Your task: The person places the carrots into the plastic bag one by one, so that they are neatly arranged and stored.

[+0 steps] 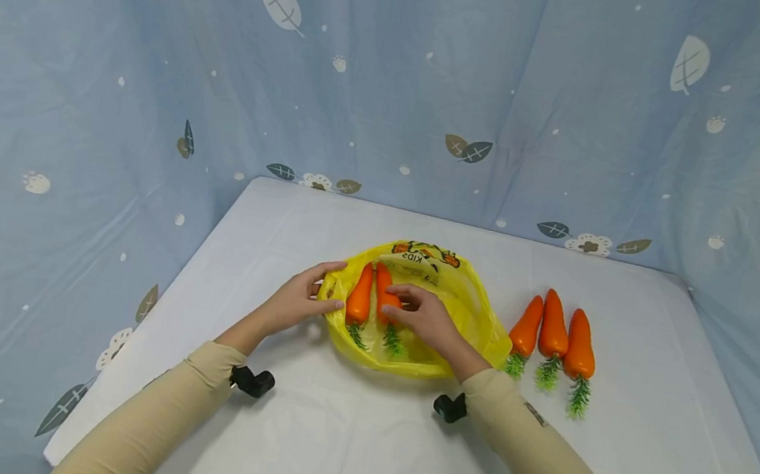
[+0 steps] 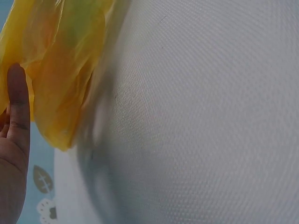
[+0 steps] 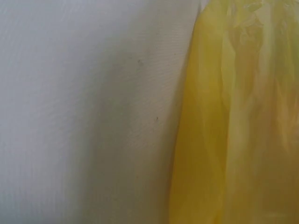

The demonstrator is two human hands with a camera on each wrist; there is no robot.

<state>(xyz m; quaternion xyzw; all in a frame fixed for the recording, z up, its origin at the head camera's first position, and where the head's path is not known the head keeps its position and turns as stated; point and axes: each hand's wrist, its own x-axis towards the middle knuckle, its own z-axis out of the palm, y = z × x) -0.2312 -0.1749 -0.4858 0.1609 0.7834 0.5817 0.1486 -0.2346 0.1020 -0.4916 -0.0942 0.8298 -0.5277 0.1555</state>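
A yellow plastic bag [image 1: 478,316] lies wide open in the middle of the table, with printed lettering inside its far wall. Two orange carrots with green tops lie inside, a left carrot [image 1: 359,299] and a right carrot [image 1: 384,280]. My left hand [image 1: 298,300] holds the bag's left rim; in the left wrist view its thumb [image 2: 18,100] lies against the yellow plastic [image 2: 65,93]. Reaching over the near right rim, my right hand [image 1: 423,316] grips the right carrot with thumb and fingers. The right wrist view shows only the bag's outside [image 3: 205,140] and tabletop, no hand.
Three more carrots lie side by side to the right of the bag: one nearest it [image 1: 526,326], a middle one [image 1: 554,326] and an outer one [image 1: 580,346]. A white cloth covers the table [image 1: 322,439]. Blue patterned curtains [image 1: 386,92] hang behind and beside it.
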